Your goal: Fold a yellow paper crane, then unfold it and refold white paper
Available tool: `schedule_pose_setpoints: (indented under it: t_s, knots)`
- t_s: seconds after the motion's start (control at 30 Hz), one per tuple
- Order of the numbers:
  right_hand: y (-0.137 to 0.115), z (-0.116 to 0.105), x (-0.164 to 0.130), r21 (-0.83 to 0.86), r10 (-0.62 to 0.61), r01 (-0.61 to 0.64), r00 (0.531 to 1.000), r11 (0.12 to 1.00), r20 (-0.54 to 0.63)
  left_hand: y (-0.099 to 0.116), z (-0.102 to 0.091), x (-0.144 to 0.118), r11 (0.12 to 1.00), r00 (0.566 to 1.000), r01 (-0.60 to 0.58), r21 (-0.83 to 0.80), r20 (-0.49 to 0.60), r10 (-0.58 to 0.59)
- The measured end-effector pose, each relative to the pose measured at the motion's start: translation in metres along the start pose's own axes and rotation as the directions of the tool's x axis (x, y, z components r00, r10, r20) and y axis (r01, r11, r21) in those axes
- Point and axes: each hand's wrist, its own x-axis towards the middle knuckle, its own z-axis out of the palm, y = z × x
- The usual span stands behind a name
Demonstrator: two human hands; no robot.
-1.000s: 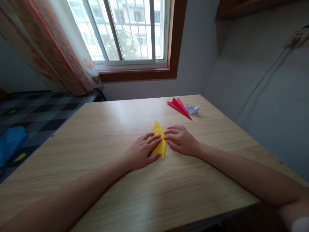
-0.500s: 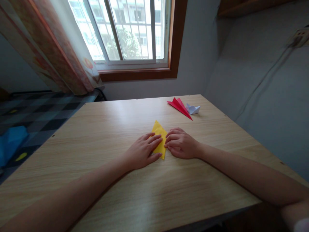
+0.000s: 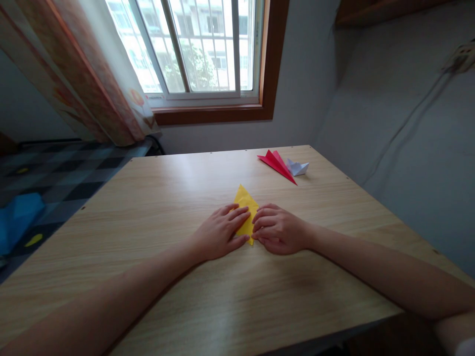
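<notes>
Here, a yellow folded paper triangle [image 3: 245, 207] lies flat near the middle of the light wooden table [image 3: 148, 198]. The left hand [image 3: 218, 232] presses it with flat, spread fingers, gripping nothing; the right hand [image 3: 278, 228] touches its right edge with curled fingertips. Farther back lie a red folded paper dart [image 3: 276, 163] and a small white folded paper piece [image 3: 298, 168].

no readable text, labels, brands, numbers or signs anywhere: none on the yellow folded paper [image 3: 245, 211], the red folded paper [image 3: 276, 163], the white folded paper [image 3: 298, 167] or the counter [image 3: 148, 207].
</notes>
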Motion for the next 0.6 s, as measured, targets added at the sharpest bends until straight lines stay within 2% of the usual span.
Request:
schedule_pose_setpoints:
  t_s: [0.23, 0.4, 0.6]
  knots:
    - [-0.0039, -0.0016, 0.0005, 0.033, -0.037, 0.036, 0.999, 0.999, 0.024, -0.0001, 0.0006, 0.0000, 1.000, 1.000, -0.007, 0.011, -0.008, 0.007]
    - [-0.0057, 0.0022, 0.0005, 0.030, -0.076, 0.076, 0.997, 0.997, -0.002, 0.0007, -0.0007, 0.0006, 1.000, 1.000, -0.005, 0.017, -0.010, 0.005]
    - [-0.0021, 0.0058, -0.0009, -0.064, 0.010, -0.017, 0.994, 0.998, -0.112, 0.0006, -0.0004, 0.0008, 1.000, 1.000, -0.002, 0.000, -0.015, 0.002]
